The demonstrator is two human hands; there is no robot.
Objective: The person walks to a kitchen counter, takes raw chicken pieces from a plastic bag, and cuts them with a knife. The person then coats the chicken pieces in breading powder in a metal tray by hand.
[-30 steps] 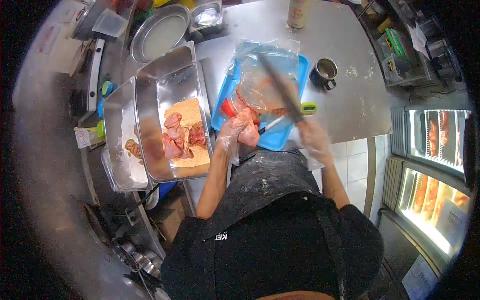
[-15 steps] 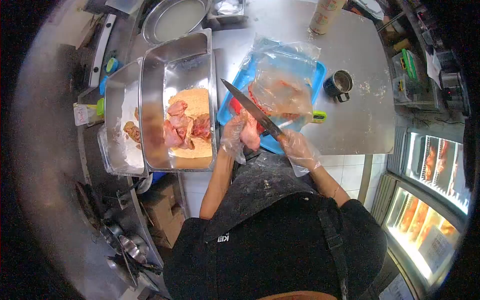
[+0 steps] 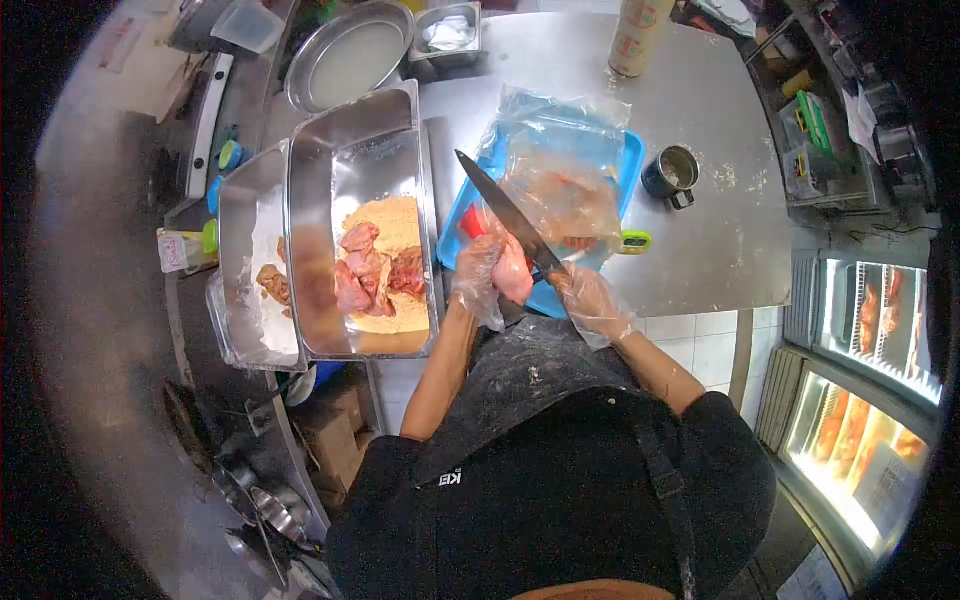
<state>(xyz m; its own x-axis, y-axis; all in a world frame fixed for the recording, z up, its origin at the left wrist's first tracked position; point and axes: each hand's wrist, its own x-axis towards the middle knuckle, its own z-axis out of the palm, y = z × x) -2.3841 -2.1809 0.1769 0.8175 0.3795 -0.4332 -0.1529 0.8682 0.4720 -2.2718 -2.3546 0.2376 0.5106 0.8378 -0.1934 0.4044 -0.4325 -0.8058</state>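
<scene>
Gripping raw meat (image 3: 514, 275) by the blue tray (image 3: 632, 163), the left hand (image 3: 479, 272) likely steadies it — the right hand (image 3: 592, 303) clasps the knife (image 3: 498, 204) by its handle.

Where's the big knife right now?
In the head view, the knife is near the middle, held in the right hand, its blade over the blue tray, beside the raw chicken piece in the left hand.

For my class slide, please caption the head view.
Left hand holding raw meat, right hand gripping a long knife by a blue tray.
</scene>
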